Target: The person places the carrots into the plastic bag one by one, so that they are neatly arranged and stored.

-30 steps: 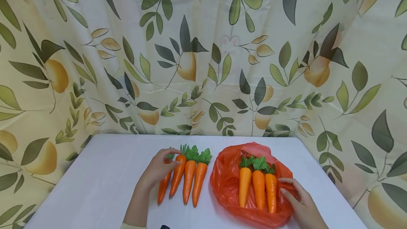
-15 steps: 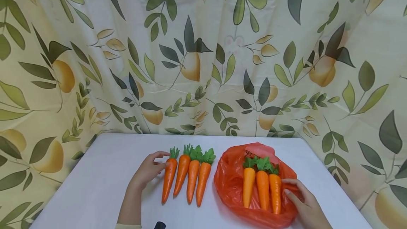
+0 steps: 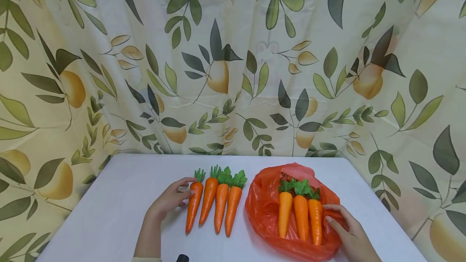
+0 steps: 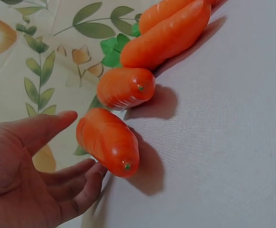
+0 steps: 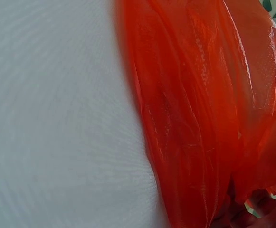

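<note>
Four-in-a-row is avoided here: several orange carrots with green tops lie side by side on the left of the table, the leftmost carrot [image 3: 194, 207] nearest my left hand [image 3: 169, 198]. In the left wrist view, the thumb and fingers of that hand are spread around the near carrot [image 4: 110, 142], with a gap on the thumb side. To the right, a red plastic bag [image 3: 260, 209] lies spread open with three carrots [image 3: 300, 217] on it. My right hand [image 3: 352, 231] holds the bag's right edge, thumb toward the carrots. The right wrist view shows mostly red plastic [image 5: 190, 118], hiding much of the hand.
The white table [image 3: 109, 213] carries everything. A curtain [image 3: 233, 112] printed with leaves and fruit hangs behind and along both sides. A small black object [image 3: 183, 258] pokes in at the bottom edge.
My left hand has drawn back left from the second carrot to beside the leftmost one, which shows more fully now. The right hand stays at the bag.
</note>
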`<state>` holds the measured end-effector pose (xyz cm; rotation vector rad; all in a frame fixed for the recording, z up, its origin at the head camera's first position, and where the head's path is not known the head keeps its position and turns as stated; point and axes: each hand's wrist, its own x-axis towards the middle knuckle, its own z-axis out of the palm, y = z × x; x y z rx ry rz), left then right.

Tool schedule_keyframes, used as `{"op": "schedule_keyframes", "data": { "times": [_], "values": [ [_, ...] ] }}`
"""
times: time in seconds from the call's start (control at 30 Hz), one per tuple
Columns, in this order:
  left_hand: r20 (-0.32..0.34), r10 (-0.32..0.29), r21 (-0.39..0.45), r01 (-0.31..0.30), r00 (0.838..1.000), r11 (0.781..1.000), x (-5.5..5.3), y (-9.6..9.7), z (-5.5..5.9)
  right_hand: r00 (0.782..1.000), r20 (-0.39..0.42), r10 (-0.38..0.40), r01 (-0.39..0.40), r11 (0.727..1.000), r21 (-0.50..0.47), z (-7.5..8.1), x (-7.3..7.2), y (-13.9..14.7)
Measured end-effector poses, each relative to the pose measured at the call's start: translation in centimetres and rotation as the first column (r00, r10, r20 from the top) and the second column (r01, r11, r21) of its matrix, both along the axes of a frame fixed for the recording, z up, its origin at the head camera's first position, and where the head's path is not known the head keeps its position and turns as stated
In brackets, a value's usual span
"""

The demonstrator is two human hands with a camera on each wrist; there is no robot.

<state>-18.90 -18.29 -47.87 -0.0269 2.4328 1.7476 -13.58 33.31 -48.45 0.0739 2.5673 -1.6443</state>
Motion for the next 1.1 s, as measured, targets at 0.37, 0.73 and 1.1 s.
{"op": "schedule_keyframes", "data": {
  "times": [0.37,0.73,1.1],
  "values": [
    [-0.009,-0.122,-0.083,0.121,0.992,0.989,-0.10,0.18,-0.11,1.000,0.011,-0.009,0.010,1.000,-0.011,-0.12,-0.06,0.03],
    [-0.051,-0.120,-0.148,0.111,0.991,0.983,0.11,0.72,-0.19,0.999,-0.042,0.004,-0.004,1.000,-0.001,0.06,0.12,-0.04],
    [-0.066,-0.058,-0.152,0.048,0.996,0.987,0.05,0.83,-0.46,0.999,-0.036,-0.003,0.002,0.999,-0.039,0.29,0.40,-0.12]
  ]
}}
